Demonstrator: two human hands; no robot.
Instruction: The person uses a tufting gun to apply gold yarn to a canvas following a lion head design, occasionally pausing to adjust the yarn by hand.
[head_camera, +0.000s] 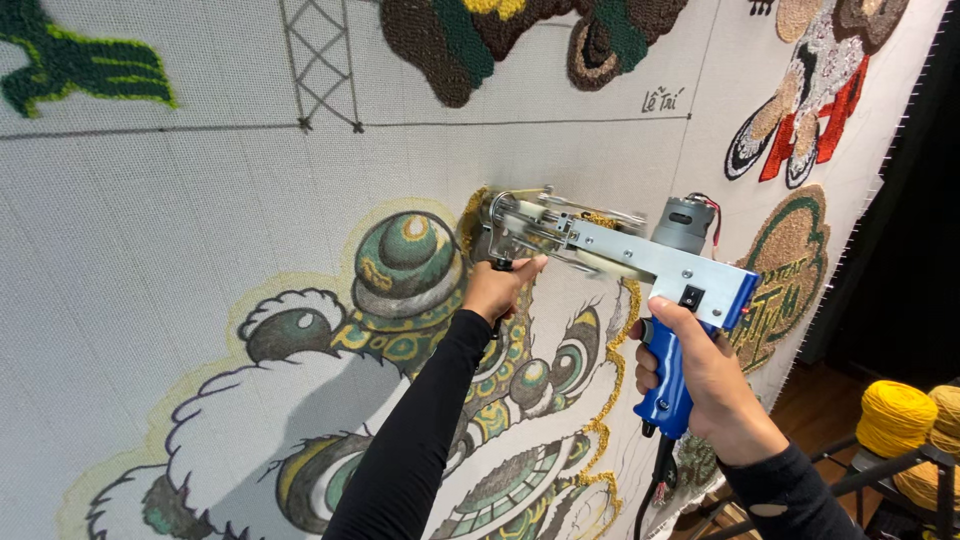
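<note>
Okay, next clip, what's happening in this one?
A person is working a tufting gun against a stretched white cloth printed with a lion-head design. The right hand grips the blue rear handle, the left hand holds the front grip near the needle end, which is pressed to the cloth at the design's yellow outline. Yellow tufting already runs along part of that edge. Yellow yarn cones sit at lower right.
</note>
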